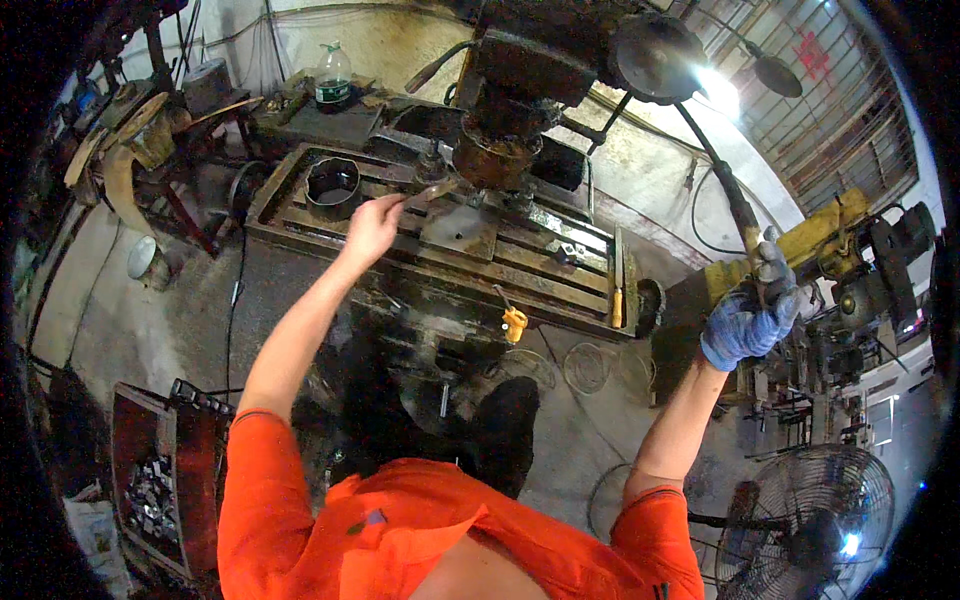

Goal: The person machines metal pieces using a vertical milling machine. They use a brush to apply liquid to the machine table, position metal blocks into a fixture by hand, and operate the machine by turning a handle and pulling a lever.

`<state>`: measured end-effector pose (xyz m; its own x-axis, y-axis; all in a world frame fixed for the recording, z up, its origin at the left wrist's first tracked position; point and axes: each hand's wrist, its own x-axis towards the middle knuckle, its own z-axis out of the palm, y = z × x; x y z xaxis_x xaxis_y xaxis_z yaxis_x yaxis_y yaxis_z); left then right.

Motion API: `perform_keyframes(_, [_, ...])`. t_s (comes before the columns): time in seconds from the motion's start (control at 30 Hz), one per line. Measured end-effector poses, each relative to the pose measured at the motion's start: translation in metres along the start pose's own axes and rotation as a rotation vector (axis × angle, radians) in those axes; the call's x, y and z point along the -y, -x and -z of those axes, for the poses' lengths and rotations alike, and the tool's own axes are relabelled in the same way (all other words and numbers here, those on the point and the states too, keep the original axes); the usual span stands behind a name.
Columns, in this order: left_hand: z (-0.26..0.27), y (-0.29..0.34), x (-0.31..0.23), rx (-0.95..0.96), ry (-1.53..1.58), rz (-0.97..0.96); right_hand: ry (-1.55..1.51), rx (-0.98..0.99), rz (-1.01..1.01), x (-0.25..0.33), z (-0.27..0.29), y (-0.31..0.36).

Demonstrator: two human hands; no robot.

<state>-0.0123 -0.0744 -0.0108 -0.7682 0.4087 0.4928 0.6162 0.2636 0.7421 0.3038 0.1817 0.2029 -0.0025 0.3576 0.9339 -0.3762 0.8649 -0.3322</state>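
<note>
My bare left hand is closed around a short tool that looks like a brush, its brownish end reaching toward the drill head. Just below that end, a flat metal plate with a small dark hole lies on the slotted machine table. Left of the hand stands a dark round pot with dark liquid in it. My right hand, in a blue-grey glove, is raised at the right with its fingers wrapped around the end of a long machine lever. The spindle is above the plate's far side.
A yellow-handled file lies along the table's right end. At its front edge is a yellow air gun. A caged fan stands at lower right, a box of metal pieces at lower left. A bottle stands behind.
</note>
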Motion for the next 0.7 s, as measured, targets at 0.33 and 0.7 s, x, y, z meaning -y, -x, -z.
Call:
perform_keyframes(0.33, [-0.078,-0.023,-0.006,-0.06,-0.128,0.023,-0.031,0.035,0.093,0.004,-0.008,0.003])
perform_keyframes(0.7, [-0.068,-0.01,-0.012,0.001,-0.068,0.061,-0.165,0.044,-0.013,-0.011,0.001,0.018])
